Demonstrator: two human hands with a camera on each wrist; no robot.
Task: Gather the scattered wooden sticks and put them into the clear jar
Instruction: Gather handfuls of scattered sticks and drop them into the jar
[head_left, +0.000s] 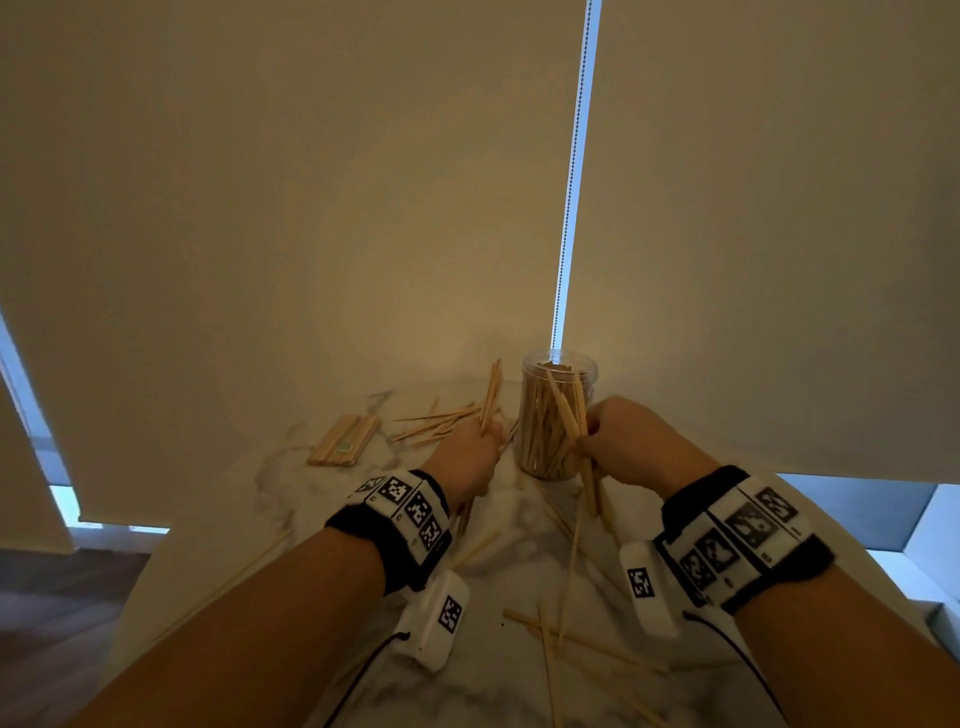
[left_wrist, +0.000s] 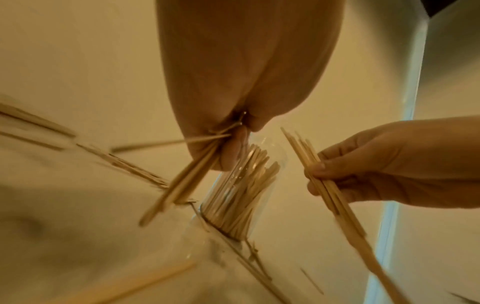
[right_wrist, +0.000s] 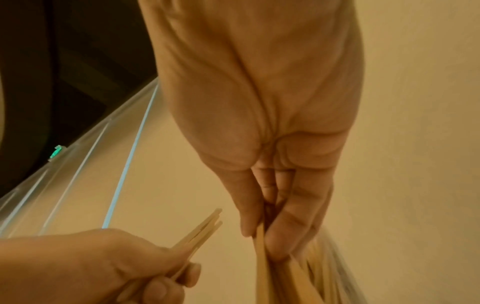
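Note:
A clear jar (head_left: 556, 415) packed with upright wooden sticks stands at the back of the marble table (head_left: 363, 519); the left wrist view shows the jar (left_wrist: 241, 193) too. My left hand (head_left: 470, 452) grips a small bundle of sticks (head_left: 491, 395) just left of the jar, their ends pointing up. My right hand (head_left: 623, 436) pinches another bundle (head_left: 574, 431) right in front of the jar, tilted, its lower ends hanging toward the table. Both hands are raised off the surface. Loose sticks (head_left: 561, 639) lie scattered near my wrists.
A neat stack of sticks (head_left: 343, 439) lies at the back left, with more loose ones (head_left: 436, 423) fanned beside it. A roller blind (head_left: 363, 208) hangs close behind the table, its bead chain (head_left: 571, 208) dropping to the jar. The table's left edge (head_left: 171, 571) falls to dark floor.

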